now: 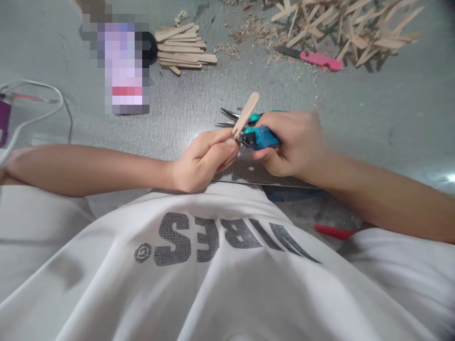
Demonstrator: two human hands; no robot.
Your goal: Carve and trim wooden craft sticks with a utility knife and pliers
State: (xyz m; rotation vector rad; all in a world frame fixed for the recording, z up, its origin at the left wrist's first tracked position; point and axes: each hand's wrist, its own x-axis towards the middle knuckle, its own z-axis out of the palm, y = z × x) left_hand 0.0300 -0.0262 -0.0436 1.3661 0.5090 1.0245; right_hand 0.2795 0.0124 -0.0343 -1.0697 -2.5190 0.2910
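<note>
A wooden craft stick [246, 113] is pinched between the thumb and fingers of my left hand [209, 158], slanting up and to the right. Its lower end, beside my thumb, has a small notch. My right hand [289, 142] is closed around a blue utility knife [265, 138], whose black front end points left, close to the notched end. I cannot make out the blade clearly. Just behind, a pair of needle-nose pliers [231, 114] with teal handles lies on the table, partly hidden by the stick and my right hand.
Craft sticks [185, 49] lie in a pile at the back, beside a blurred-out object [124, 66]. Wood shavings [258, 35] are scattered nearby. A pink folding knife [320, 60] lies before a heap of joined sticks [350, 33]. A white cable [59, 90] loops at left.
</note>
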